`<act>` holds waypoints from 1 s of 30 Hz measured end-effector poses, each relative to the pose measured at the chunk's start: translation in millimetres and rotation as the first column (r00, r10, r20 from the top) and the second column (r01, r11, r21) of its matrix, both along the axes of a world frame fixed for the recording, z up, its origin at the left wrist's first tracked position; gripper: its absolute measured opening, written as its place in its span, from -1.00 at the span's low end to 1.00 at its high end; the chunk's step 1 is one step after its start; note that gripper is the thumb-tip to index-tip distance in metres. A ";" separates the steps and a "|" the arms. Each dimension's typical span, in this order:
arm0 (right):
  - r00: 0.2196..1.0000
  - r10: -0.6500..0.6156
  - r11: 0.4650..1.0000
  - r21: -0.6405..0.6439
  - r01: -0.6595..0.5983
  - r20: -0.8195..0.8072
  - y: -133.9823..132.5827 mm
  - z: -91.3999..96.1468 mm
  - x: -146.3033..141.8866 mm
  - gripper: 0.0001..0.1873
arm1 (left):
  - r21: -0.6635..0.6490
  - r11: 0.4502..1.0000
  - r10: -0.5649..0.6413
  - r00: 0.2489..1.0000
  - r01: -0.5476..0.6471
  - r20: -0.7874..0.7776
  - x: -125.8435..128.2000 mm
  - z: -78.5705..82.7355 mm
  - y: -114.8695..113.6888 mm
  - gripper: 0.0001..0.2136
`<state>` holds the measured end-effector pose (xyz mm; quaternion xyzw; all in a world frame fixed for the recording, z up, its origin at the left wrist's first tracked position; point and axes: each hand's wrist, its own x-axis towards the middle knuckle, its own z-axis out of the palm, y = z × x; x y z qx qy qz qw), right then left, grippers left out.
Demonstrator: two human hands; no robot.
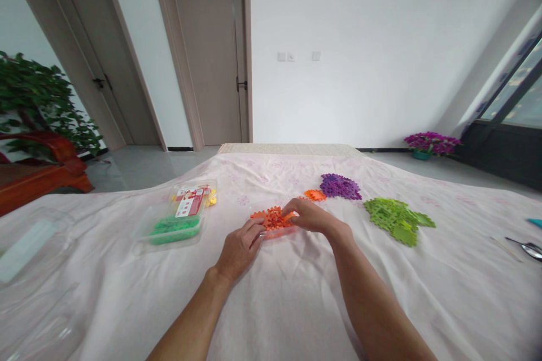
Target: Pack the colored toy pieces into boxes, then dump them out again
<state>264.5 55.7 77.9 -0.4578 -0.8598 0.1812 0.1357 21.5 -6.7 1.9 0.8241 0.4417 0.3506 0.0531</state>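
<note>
A small heap of orange toothed plastic pieces (273, 218) lies on the pale pink cloth (296, 293) in front of me. My left hand (239, 248) rests at the heap's near left side, fingers curled against the pieces. My right hand (311, 216) reaches in from the right, its fingers bent onto the heap's far edge. Both hands touch the orange pieces; whether either one grips a piece is hidden by the fingers.
More piles lie beyond: a few orange pieces (315, 195), purple pieces (340, 186), green pieces (396, 218). A clear box (180, 217) with green and yellow pieces sits left. A clear lid (25, 242) lies far left, a spoon (527, 248) far right.
</note>
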 end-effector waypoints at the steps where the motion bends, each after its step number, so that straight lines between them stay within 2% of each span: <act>1: 1.000 -0.008 1.000 -0.003 0.008 -0.001 0.3 -0.7 -0.2 -0.61 | 0.003 1.000 0.000 1.000 0.000 0.001 0.0 -0.2 0.0 -0.81; 7: 0.997 -0.067 0.997 0.036 0.068 -0.027 0.6 -0.4 -2.5 -0.66 | 0.010 1.000 0.007 1.000 -0.007 0.003 -0.2 -1.7 0.7 -0.81; 13: 0.960 -0.241 0.948 0.177 0.264 -0.144 9.5 -3.5 1.8 -0.61 | -0.009 1.000 0.008 1.000 -0.008 0.025 -0.4 -1.8 1.5 -0.82; 19: 0.897 -0.436 0.881 0.169 0.442 -0.075 30.5 -34.6 25.4 -0.58 | 0.006 0.999 0.036 0.996 -0.036 0.079 -4.5 -6.5 6.2 -0.83; 24: 0.808 -0.588 0.783 0.223 0.581 -0.042 37.0 -65.9 40.0 -0.51 | 0.004 0.996 0.091 0.992 -0.092 0.089 -10.9 -8.1 10.7 -0.82; 27: 0.779 -0.626 0.751 0.245 0.614 -0.033 34.5 -78.5 43.3 -0.55 | -0.001 0.993 0.116 0.988 -0.117 0.098 -12.8 -9.1 12.0 -0.81; 30: 0.791 -0.611 0.757 0.262 0.599 -0.043 30.7 -84.1 43.8 -0.65 | -0.012 0.992 0.128 0.986 -0.127 0.108 -12.4 -8.9 11.7 -0.81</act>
